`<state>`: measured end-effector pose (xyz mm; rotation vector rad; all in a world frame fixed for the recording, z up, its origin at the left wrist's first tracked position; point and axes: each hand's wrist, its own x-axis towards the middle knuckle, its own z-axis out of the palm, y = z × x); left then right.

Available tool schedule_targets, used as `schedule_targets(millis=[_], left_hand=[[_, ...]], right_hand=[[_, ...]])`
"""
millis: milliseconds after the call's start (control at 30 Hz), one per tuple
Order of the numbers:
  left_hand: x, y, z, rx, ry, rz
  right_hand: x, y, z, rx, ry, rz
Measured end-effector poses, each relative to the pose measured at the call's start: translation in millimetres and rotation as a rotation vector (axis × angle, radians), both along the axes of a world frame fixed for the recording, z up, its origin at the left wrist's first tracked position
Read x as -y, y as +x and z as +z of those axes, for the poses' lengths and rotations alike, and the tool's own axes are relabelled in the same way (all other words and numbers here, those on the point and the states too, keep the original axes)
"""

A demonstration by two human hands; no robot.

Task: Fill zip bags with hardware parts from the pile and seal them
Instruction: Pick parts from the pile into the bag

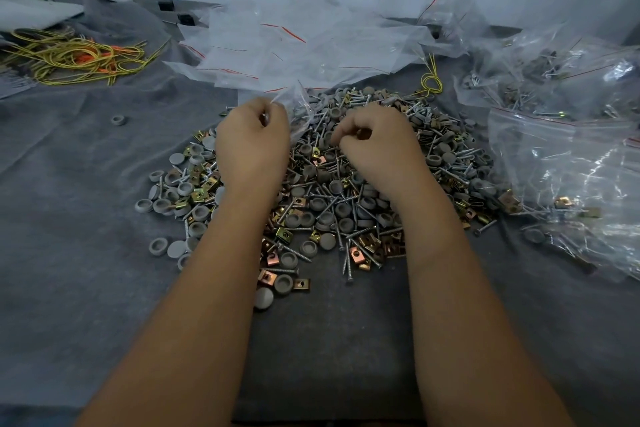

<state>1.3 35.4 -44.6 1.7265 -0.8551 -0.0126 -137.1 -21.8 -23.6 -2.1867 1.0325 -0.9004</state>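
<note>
- The grey cloth (86, 253) has no raised edge, so stray parts could roll off; one grey cap (118, 120) already sits alone at nine o'clock.
- The pile of hardware parts (332, 198), dead centre, mixes screws, brass clips and caps, so a careless grab could take the wrong mix.
- Filled bags (568, 163) slump at three o'clock, touching the pile; one could get snagged.
- Empty bags (294, 42) heap loosely at twelve o'clock.
- The left hand (251, 146) pinches a clear zip bag (300, 111); its limp mouth could fold closed and spill.
- The right hand (375, 140) curls its fingers into the pile; what it pinches I cannot tell, and screw points could prick.
</note>
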Motion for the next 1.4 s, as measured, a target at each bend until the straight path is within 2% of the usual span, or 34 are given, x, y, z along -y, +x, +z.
schedule_targets(millis=[167,267,433,500,567,633,767,1000,1167,1400], left_hand=[[1.4,-0.4,-0.6,-0.033,-0.009,0.017],[2.0,1.8,-1.0,-0.045,-0.018,0.015],[1.6,1.2,-1.2,-0.044,-0.009,0.009],[1.7,1.7,-0.9,-0.047,-0.008,0.005],[1.8,2.2,-0.6,-0.053,-0.013,0.005],[1.8,1.8,-0.5,-0.051,-0.011,0.008],[2.1,2.2,-1.1,-0.049,0.002,0.013],[2.8,2.1,-1.1,-0.037,0.018,0.012],[2.6,2.3,-1.7,-0.053,0.017,0.004],[2.1,1.6,-1.9,-0.055,0.014,-0.004]], right_hand=[[-9.2,9.3,1.4,-0.270,-0.066,0.260],[-11.4,13.2,-0.7,-0.421,-0.178,0.260],[-9.0,13.5,-5.7,-0.536,-0.347,0.158],[-9.1,14.7,-8.1,-0.523,-0.415,0.103],[-10.0,14.8,-8.8,-0.431,-0.445,0.063],[-10.2,13.7,-8.3,-0.370,-0.430,0.094],[-12.6,13.3,-5.1,-0.413,-0.354,0.214],[-5.9,12.0,-9.4,-0.539,-0.382,0.125],[-7.3,12.4,-10.9,-0.360,-0.421,0.118],[-6.3,7.7,-7.7,-0.501,-0.243,0.204]])
